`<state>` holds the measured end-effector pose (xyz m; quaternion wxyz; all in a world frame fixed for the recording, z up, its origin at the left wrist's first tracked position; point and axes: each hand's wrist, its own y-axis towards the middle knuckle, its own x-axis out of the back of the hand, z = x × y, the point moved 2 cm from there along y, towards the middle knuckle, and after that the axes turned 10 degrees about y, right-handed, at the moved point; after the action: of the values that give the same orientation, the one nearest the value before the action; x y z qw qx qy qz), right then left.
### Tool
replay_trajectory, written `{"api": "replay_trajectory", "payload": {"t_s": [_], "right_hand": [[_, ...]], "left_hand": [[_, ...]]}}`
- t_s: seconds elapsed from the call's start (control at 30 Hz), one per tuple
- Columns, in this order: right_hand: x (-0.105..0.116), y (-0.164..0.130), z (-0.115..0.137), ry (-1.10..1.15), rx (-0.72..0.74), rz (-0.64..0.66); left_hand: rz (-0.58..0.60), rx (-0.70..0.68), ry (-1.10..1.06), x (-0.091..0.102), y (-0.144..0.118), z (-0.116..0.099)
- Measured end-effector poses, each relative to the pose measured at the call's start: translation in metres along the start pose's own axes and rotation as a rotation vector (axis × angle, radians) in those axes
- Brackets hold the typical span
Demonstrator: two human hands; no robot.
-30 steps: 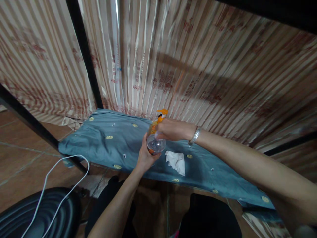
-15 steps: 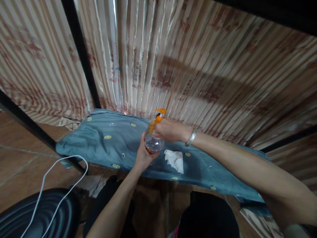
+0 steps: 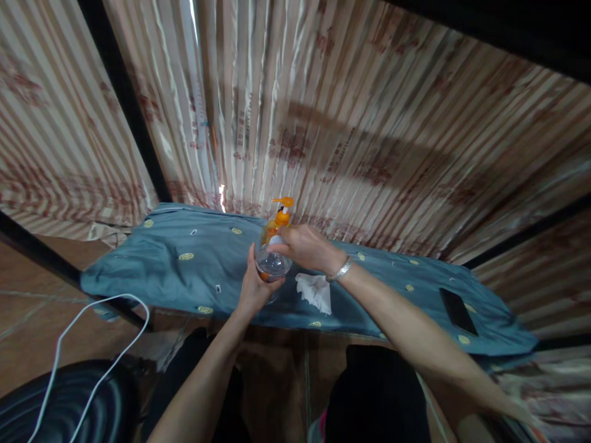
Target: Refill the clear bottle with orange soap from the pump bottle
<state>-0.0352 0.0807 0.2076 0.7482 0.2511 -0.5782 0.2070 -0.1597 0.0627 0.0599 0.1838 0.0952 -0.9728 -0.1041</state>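
A clear pump bottle (image 3: 272, 263) with an orange pump head (image 3: 283, 212) is held tilted above the blue cloth. My left hand (image 3: 256, 283) wraps round its lower part, thumb up along the side. My right hand (image 3: 307, 246), with a silver bracelet at the wrist, is closed against the bottle's upper side, just below the pump. Its fingers press a small white wad (image 3: 276, 240), which looks like tissue, on the bottle; part of it is hidden. Beside the bottle, a crumpled white tissue (image 3: 316, 293) lies on the cloth.
A blue cloth with yellow prints (image 3: 161, 277) covers the low bench. A black phone (image 3: 458, 311) lies at its right end. Black metal posts (image 3: 127, 104) stand before a striped curtain (image 3: 295, 80). At lower left, a white cable (image 3: 58, 357) loops over a black ribbed round object (image 3: 87, 400).
My view has shifted right, so the phone shows beyond my right arm. My right hand has moved slightly on the bottle, and the white wad shows more. My left hand keeps its grip.
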Motion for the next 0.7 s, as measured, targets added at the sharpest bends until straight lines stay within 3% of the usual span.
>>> {"api": "replay_trajectory", "payload": {"t_s": [0.1, 0.17, 0.3, 0.37, 0.47, 0.6, 0.7], "right_hand": [[-0.038, -0.037, -0.034, 0.352, -0.179, -0.220], [-0.079, -0.072, -0.062, 0.360, -0.482, -0.377], [-0.164, -0.115, -0.089, 0.278, -0.737, -0.390], [-0.192, -0.112, -0.089, 0.257, -0.758, -0.366], [-0.214, -0.091, -0.080, 0.239, -0.699, -0.332], [-0.223, -0.079, -0.067, 0.238, -0.520, -0.265], [-0.218, -0.104, -0.075, 0.224, -0.437, -0.226]], "left_hand": [[-0.016, -0.022, 0.021, 0.001, 0.000, -0.001], [-0.015, -0.032, 0.021, 0.001, 0.000, -0.002], [-0.011, -0.030, 0.004, 0.000, 0.000, -0.004], [-0.023, -0.034, -0.004, 0.000, 0.001, -0.004], [-0.031, -0.043, 0.004, 0.000, 0.002, -0.002], [-0.026, -0.040, 0.050, 0.000, 0.003, 0.000], [-0.035, -0.036, 0.060, 0.001, 0.003, -0.001]]}}
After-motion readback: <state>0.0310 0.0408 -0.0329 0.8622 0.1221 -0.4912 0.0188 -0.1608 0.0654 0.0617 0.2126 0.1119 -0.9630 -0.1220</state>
